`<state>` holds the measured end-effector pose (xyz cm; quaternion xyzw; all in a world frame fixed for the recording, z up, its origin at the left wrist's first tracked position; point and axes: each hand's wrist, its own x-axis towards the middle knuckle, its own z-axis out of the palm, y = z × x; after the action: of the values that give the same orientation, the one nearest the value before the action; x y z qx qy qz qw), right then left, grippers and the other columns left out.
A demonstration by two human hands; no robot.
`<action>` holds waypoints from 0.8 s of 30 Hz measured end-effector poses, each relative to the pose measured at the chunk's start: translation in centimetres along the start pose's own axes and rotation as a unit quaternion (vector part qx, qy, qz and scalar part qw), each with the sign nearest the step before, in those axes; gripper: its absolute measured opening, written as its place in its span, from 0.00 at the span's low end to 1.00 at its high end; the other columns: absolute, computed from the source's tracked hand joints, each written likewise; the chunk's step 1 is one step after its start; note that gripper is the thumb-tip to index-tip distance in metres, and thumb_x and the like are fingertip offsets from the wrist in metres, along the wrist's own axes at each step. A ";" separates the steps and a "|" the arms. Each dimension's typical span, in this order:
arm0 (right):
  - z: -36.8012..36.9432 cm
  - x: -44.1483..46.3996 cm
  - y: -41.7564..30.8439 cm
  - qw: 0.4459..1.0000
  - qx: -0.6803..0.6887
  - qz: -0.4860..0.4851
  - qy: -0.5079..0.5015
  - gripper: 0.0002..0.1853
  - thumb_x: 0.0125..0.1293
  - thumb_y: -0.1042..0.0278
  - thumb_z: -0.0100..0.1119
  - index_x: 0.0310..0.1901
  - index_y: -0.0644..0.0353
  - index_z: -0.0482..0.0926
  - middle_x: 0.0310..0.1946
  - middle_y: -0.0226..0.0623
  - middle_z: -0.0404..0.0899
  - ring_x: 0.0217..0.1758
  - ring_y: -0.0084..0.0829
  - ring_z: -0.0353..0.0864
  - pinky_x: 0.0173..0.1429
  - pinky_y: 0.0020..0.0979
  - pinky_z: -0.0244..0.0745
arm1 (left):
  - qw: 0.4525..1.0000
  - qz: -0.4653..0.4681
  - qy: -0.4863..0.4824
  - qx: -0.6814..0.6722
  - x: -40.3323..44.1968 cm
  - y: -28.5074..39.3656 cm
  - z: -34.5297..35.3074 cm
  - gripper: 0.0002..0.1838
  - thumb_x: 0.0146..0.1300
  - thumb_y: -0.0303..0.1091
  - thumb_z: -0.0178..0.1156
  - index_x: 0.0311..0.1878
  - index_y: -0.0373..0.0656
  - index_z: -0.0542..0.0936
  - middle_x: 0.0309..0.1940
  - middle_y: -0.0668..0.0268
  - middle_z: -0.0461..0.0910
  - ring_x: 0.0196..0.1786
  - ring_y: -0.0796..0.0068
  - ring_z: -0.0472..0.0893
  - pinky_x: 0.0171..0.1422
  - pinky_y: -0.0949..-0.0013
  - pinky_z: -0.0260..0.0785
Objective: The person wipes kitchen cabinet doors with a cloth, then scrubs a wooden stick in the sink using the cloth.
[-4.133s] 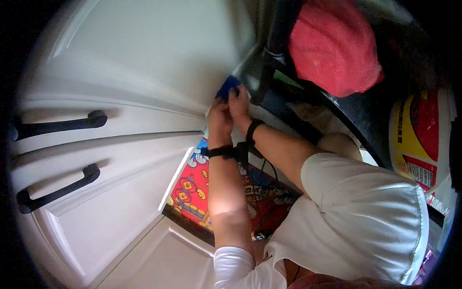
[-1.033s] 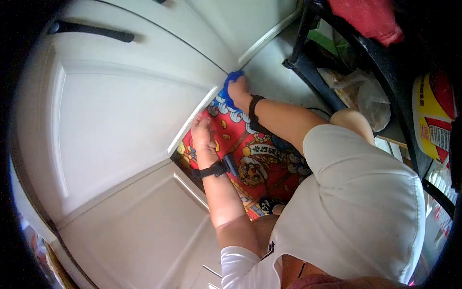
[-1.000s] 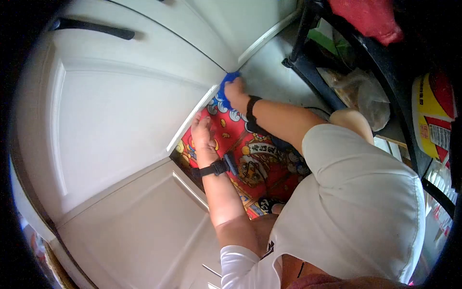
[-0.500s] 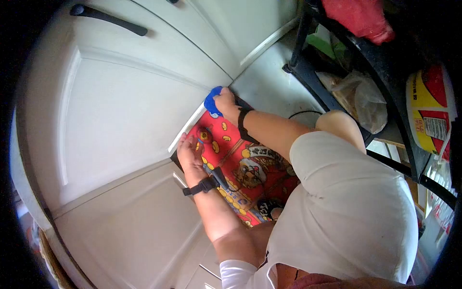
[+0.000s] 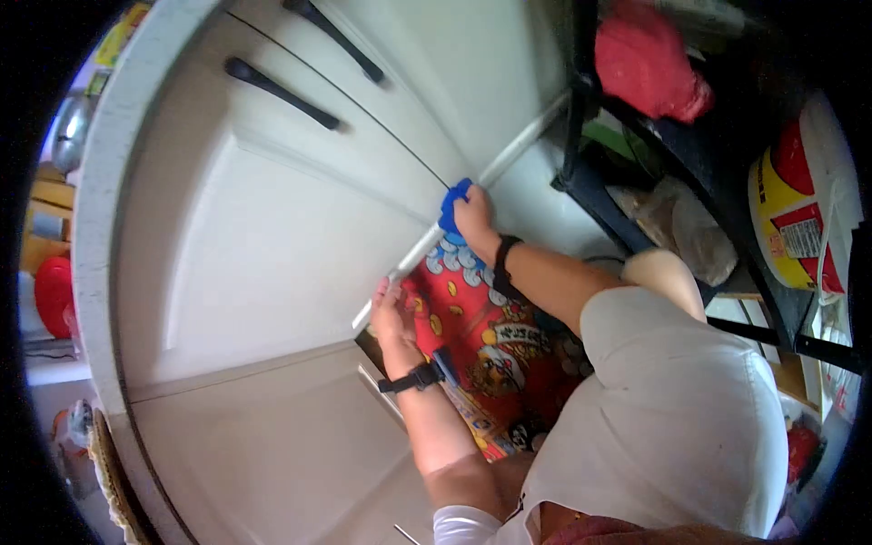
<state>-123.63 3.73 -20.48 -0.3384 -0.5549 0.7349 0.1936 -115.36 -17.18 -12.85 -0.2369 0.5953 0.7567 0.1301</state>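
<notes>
A crumpled blue cloth [image 5: 451,207] is bunched in my right hand [image 5: 473,216], whose fingers are closed round it. I press it against the bottom of the white cabinet doors [image 5: 300,236], near the seam between two of them. Lower and to the left, my left hand [image 5: 391,313] is open, its fingertips touching the bottom edge of the same cabinet front. A dark band with a small black piece circles each wrist. Below both hands lies a red patterned mat [image 5: 463,318] with cartoon figures.
Black handles [image 5: 282,94] stick out from the cabinet doors. At right, a black rack [image 5: 627,218] holds a plastic bag [image 5: 695,232], a red cloth-like bundle [image 5: 649,64] and a red-and-yellow tub [image 5: 790,209]. A pale countertop edge [image 5: 104,227] runs down the left. My bent knee [image 5: 636,336] is close by.
My view has shifted, so more of the countertop shows at left. The cloth in my right hand has moved along the cabinet bottom to the door seam. My left hand remains at the lower edge.
</notes>
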 end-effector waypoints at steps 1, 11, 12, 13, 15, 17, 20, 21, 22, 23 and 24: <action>0.0 -0.5 -1.1 0.998 -0.033 -0.059 -0.012 0.07 0.56 0.72 0.53 0.35 0.66 0.74 0.34 0.51 0.79 0.40 0.51 0.78 0.47 0.44 0.73 | 1.000 0.003 0.008 -0.002 -0.2 0.4 0.5 0.28 0.64 0.30 0.55 0.68 0.45 0.65 0.57 0.62 0.76 0.55 0.69 0.75 0.53 0.63 0.67; 0.6 -4.1 -11.7 0.923 -0.077 -0.372 -0.062 0.07 0.59 0.72 0.55 0.36 0.63 0.70 0.33 0.46 0.73 0.39 0.47 0.73 0.47 0.42 0.70 | 0.999 0.051 -0.015 -0.005 0.0 2.9 2.3 0.22 0.62 0.33 0.59 0.59 0.43 0.70 0.48 0.68 0.78 0.48 0.74 0.78 0.47 0.69 0.69; 0.8 -4.6 -13.1 0.910 -0.074 -0.400 -0.075 0.07 0.58 0.73 0.57 0.35 0.63 0.69 0.32 0.45 0.72 0.37 0.45 0.73 0.45 0.40 0.70 | 0.999 0.050 -0.012 0.016 -0.4 3.6 2.7 0.29 0.63 0.34 0.56 0.68 0.40 0.65 0.54 0.66 0.78 0.53 0.75 0.77 0.47 0.72 0.69; 0.8 -5.1 -14.5 0.888 -0.073 -0.445 -0.096 0.07 0.58 0.74 0.58 0.35 0.63 0.70 0.32 0.44 0.72 0.36 0.44 0.74 0.44 0.37 0.71 | 0.998 0.048 -0.034 0.009 0.2 4.0 2.7 0.27 0.63 0.33 0.56 0.66 0.38 0.67 0.54 0.66 0.78 0.53 0.76 0.77 0.47 0.73 0.69; 1.5 -6.5 -17.2 0.871 -0.039 -0.467 -0.144 0.07 0.58 0.75 0.58 0.35 0.64 0.70 0.32 0.43 0.72 0.37 0.43 0.74 0.45 0.37 0.71 | 0.998 0.061 -0.033 0.002 -0.3 4.6 3.4 0.27 0.63 0.33 0.56 0.66 0.38 0.67 0.55 0.66 0.78 0.53 0.76 0.77 0.47 0.73 0.69; 1.9 -8.1 -19.7 0.849 -0.001 -0.480 -0.223 0.07 0.58 0.77 0.58 0.37 0.64 0.71 0.33 0.43 0.73 0.38 0.41 0.75 0.45 0.35 0.71 | 0.996 0.071 -0.045 -0.004 -0.9 4.9 4.0 0.27 0.63 0.33 0.56 0.65 0.38 0.68 0.55 0.67 0.78 0.53 0.76 0.77 0.48 0.73 0.69; 2.4 -10.7 -24.1 0.819 0.058 -0.518 -0.240 0.09 0.56 0.80 0.59 0.39 0.63 0.72 0.35 0.42 0.73 0.39 0.41 0.74 0.46 0.35 0.71 | 0.996 0.072 -0.052 -0.027 -1.6 5.4 4.6 0.27 0.63 0.32 0.57 0.66 0.37 0.67 0.56 0.66 0.77 0.53 0.75 0.77 0.49 0.73 0.69; 2.0 -11.3 -25.8 0.817 0.058 -0.520 -0.243 0.09 0.56 0.80 0.59 0.39 0.63 0.72 0.35 0.42 0.73 0.39 0.41 0.74 0.46 0.35 0.71 | 0.996 0.074 -0.052 -0.030 -2.0 5.7 4.8 0.27 0.63 0.32 0.57 0.66 0.37 0.67 0.56 0.66 0.77 0.53 0.75 0.77 0.49 0.73 0.69; 1.8 -11.6 -27.6 0.800 0.065 -0.554 -0.223 0.10 0.56 0.79 0.60 0.39 0.63 0.72 0.35 0.44 0.73 0.40 0.45 0.75 0.46 0.36 0.71 | 0.995 0.077 -0.060 -0.029 -2.4 6.1 5.0 0.28 0.64 0.33 0.57 0.66 0.37 0.67 0.56 0.66 0.77 0.54 0.75 0.77 0.50 0.73 0.69; 1.8 -11.5 -29.0 0.781 0.072 -0.586 -0.204 0.10 0.56 0.77 0.60 0.39 0.62 0.72 0.35 0.45 0.73 0.41 0.48 0.75 0.46 0.38 0.72 | 0.994 0.081 -0.066 -0.029 -2.8 6.4 5.2 0.28 0.64 0.33 0.58 0.67 0.37 0.66 0.56 0.65 0.77 0.54 0.74 0.77 0.52 0.73 0.69; 2.1 -10.9 -29.8 0.750 0.069 -0.627 -0.198 0.12 0.54 0.79 0.60 0.41 0.63 0.72 0.36 0.44 0.73 0.43 0.48 0.74 0.47 0.39 0.72 | 0.994 0.082 -0.063 -0.033 -3.4 6.7 5.5 0.28 0.64 0.33 0.58 0.67 0.37 0.66 0.56 0.65 0.77 0.54 0.74 0.77 0.52 0.73 0.69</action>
<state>-120.25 4.25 11.16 0.2532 -0.6165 0.5349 0.5194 -116.78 -13.30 -4.50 -0.1435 0.5783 0.7973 0.0964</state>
